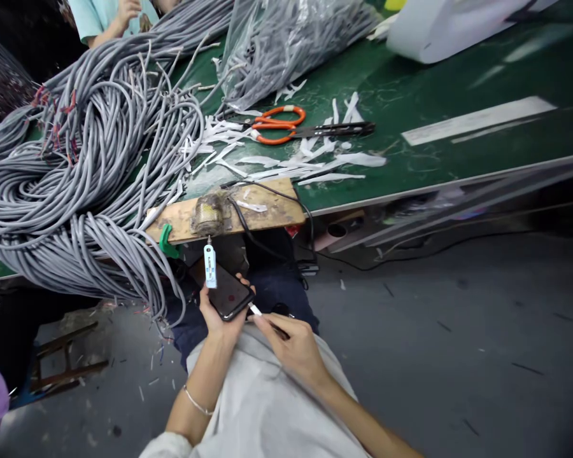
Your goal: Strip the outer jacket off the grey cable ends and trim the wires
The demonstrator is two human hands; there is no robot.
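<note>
My left hand is wrapped round a dark smartphone, held over my lap with its screen up. Between the fingers of my right hand is a white cable plug, at the phone's lower right edge; whether it is seated in the port, I cannot tell. Just above the phone, a light blue stripping tool sticks out from a motor fixed on a wooden board. It overlaps the phone's upper left in view.
Grey cable bundles cover the left of the green table. Orange-handled scissors and white paper strips lie behind the board. A plastic bag of cable pieces stands at the back. A co-worker's hand shows at top left.
</note>
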